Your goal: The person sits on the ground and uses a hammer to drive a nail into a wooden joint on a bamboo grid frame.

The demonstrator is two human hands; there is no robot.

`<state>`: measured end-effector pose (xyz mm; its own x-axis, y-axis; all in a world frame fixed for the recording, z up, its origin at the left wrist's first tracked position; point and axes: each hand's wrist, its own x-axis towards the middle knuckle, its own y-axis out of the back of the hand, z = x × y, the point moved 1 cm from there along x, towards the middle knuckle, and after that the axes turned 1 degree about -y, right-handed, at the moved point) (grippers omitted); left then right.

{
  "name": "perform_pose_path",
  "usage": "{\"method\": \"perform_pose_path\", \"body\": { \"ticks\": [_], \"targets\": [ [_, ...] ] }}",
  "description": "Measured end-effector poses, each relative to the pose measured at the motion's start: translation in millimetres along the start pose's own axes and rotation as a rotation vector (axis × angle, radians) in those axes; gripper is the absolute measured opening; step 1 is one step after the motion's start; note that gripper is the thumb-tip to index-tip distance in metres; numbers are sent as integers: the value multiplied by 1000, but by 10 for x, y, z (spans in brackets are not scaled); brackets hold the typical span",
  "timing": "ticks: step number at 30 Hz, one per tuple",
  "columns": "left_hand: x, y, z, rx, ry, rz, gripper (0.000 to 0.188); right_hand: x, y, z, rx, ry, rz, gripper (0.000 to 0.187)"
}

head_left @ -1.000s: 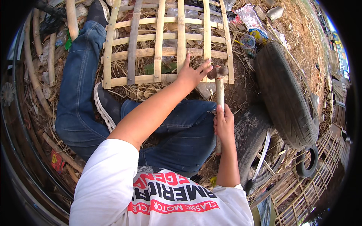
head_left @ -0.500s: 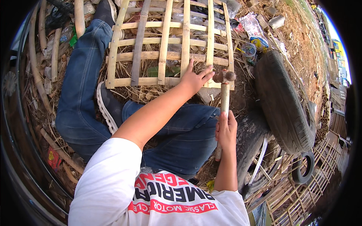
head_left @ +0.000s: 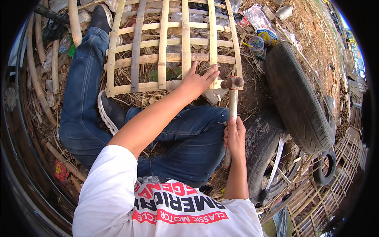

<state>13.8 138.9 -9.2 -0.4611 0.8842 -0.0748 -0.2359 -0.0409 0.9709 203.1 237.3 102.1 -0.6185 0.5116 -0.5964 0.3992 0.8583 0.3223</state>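
A bamboo lattice (head_left: 162,47) of crossed slats lies on the littered ground in front of me. My left hand (head_left: 197,82) rests with spread fingers on its near edge, right of the middle. My right hand (head_left: 235,136) is wrapped around the pale handle of a hammer (head_left: 233,103). The rusty hammer head (head_left: 233,83) is at the lattice's near right corner, beside my left fingertips. Whether it touches the slats, I cannot tell. A grey stone (head_left: 215,96) shows under the lattice's near edge.
A worn tyre (head_left: 298,98) leans at the right, with another dark tyre (head_left: 262,148) below it. A long blade (head_left: 275,168) lies near my right elbow, and a small tyre (head_left: 324,169) and more bamboo lattice (head_left: 316,201) lie beyond. Bamboo poles (head_left: 35,79) are at the left.
The view has shifted slightly, moving most of the scene a little left. The hammer head sits slightly nearer to me relative to the lattice corner. Both hands keep nearly the same pose.
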Motion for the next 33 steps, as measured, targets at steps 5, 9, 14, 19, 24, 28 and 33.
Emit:
{"method": "perform_pose_path", "body": {
  "ticks": [5, 9, 14, 19, 24, 28, 33],
  "targets": [
    [-6, -64, 28, 19, 4, 3, 74, -58, -18, -74, -27, 60, 9, 35],
    [-4, -48, 44, 46, 4, -22, 73, -79, -43, -65, -20, 99, -10, 34],
    [13, -70, 48, 59, 4, -28, 74, 46, -82, -137, -26, 23, -12, 32],
    [-5, -91, 39, 4, 21, 1, 75, -107, 3, -317, 5, 68, 9, 33],
    [-18, -92, 39, 55, 7, 5, 75, -67, -63, -130, -1, 96, 2, 36],
    [0, -114, 19, 43, 13, -8, 73, 18, -83, -109, -61, 18, -40, 37],
    [-9, -120, 20, 55, -11, 36, 72, -166, -47, -163, 4, 86, -13, 37]
  ]
}}
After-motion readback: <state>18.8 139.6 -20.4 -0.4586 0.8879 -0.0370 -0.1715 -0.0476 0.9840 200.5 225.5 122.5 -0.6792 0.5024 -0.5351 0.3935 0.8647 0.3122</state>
